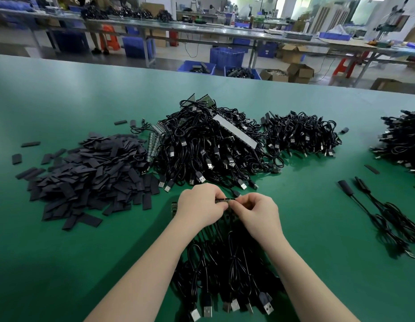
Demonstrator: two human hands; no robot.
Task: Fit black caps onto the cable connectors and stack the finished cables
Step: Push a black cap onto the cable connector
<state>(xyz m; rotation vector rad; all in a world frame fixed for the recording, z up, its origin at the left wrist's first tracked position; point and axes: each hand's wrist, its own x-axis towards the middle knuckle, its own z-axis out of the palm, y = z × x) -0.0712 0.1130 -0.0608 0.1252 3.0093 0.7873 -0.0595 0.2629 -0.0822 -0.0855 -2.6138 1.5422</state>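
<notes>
Green matting covers the counter (62, 263) in a factory hall, with further benches and blue crates behind. Left of centre lies a heap of flat black caps (90, 175); behind the hands rises the main pile of cables (208, 145), with a smaller pile (301, 135) to its right and a few cables laid apart (383, 212) at the right, seemingly capped. The left hand (199, 205) and right hand (257, 212) meet at the centre, each pinching one end of a narrow strip of connector boards (227, 200), the grip of both closed on it with curled fingertips; its cables hang toward the viewer in a bundle (227, 270) ending in USB plugs. No cap is visibly between the fingers, so whether a cap is being fitted or a board is being separated cannot be told. Risks, as judged: a twisting pull may crack a board or strain its soldered lead; the dangling leads may snag in the bundle below and drag neighbours along; a loosely seated cap could slide off when stacked; and uncapped units could stray into the nearby piles.
</notes>
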